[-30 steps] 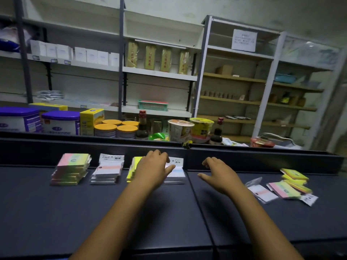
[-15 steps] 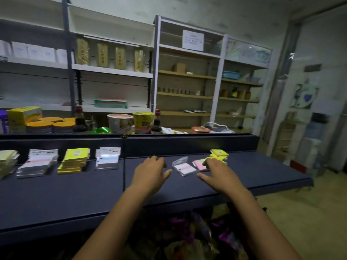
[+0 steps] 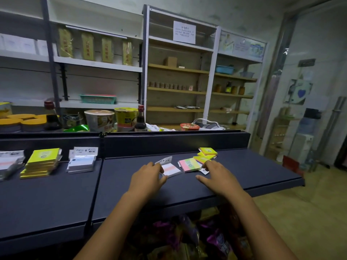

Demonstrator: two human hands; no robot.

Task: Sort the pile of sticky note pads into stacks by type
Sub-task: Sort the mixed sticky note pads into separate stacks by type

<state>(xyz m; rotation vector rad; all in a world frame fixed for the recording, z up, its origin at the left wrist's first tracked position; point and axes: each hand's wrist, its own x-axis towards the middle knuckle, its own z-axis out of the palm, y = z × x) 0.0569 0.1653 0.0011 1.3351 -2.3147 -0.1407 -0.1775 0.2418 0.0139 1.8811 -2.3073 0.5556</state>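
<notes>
A careless grab could scatter these
Left hand [image 3: 148,178] touches the white pad [image 3: 171,169], grip unclear; right hand [image 3: 218,178] spread, empty, close enough to knock the yellow pads [image 3: 206,153].

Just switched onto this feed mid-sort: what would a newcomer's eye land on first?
Two bare hands meet at the middle of the dark shelf: the left hand touches a white pad with a pink band, and the right hand is spread beside the loose pile of bright pink-green and yellow pads. At the left, a neat yellow stack and a white stack stand out against the dark surface.
</notes>
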